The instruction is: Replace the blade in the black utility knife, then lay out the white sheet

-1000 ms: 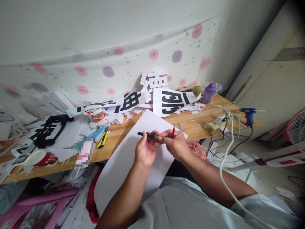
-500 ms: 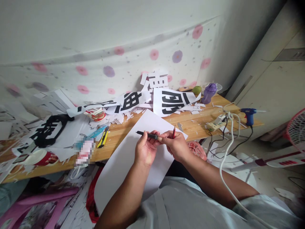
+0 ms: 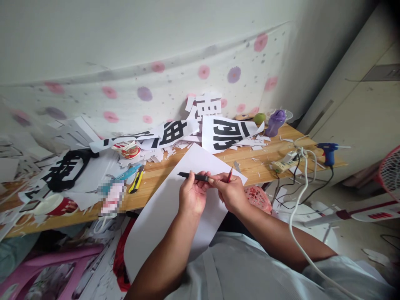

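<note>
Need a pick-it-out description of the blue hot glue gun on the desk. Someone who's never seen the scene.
Start at the wooden desk along the flower-print wall and follow it to its far right end. Past the white power strip with its tangle of cables stands the hot glue gun. It is the only bright blue, pistol-shaped tool there, nozzle pointing right, black cord trailing down.

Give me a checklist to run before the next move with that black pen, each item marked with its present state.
1. Black pen gripped: ok, the left hand holds it and the right hand meets it at one end.
2. Pen tip bare or capped: cannot tell.
3. Red pencil secure: ok, it is tucked in the right hand.
4. White sheet under the hands: ok, but it overhangs the table edge toward the lap.
5. Yellow utility knife away from the hands: ok.
6. Knife blade retracted: cannot tell.
</note>
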`<action>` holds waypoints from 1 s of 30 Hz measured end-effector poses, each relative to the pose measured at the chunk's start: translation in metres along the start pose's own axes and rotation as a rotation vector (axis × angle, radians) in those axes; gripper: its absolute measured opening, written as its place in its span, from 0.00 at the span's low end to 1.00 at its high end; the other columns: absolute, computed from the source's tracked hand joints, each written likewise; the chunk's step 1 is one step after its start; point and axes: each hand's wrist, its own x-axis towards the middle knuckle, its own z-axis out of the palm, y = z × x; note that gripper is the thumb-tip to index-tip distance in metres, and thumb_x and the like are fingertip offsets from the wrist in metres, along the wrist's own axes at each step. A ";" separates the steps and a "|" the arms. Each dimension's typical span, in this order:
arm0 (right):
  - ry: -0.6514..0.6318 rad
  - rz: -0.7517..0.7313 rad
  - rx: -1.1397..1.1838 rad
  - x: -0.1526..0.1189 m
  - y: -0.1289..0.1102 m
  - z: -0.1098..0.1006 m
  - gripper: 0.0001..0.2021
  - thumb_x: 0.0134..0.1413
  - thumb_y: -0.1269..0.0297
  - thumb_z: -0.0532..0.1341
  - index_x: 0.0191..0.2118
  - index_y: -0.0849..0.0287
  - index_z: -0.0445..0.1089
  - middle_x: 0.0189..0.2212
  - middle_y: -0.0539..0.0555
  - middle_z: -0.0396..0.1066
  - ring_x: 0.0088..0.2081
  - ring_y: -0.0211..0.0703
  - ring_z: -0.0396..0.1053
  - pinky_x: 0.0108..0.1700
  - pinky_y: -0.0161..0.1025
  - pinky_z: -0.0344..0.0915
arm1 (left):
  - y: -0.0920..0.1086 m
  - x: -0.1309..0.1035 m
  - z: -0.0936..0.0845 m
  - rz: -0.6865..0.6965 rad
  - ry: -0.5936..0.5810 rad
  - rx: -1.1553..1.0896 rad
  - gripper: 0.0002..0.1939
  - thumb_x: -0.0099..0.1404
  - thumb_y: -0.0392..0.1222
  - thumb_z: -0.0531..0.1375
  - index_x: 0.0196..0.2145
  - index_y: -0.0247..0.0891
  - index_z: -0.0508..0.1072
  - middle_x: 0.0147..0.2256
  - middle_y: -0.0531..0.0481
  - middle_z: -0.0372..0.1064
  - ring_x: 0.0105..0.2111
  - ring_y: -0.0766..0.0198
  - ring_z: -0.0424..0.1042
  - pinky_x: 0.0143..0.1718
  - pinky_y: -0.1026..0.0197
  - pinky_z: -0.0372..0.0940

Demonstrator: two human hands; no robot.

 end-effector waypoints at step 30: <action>0.063 0.089 0.154 -0.009 0.029 0.017 0.22 0.35 0.51 0.83 0.33 0.59 0.80 0.20 0.48 0.74 0.12 0.30 0.50 0.14 0.35 0.42 | -0.009 0.006 0.020 0.311 -0.003 0.023 0.14 0.69 0.49 0.70 0.37 0.39 0.71 0.32 0.55 0.69 0.29 0.64 0.75 0.47 0.47 0.76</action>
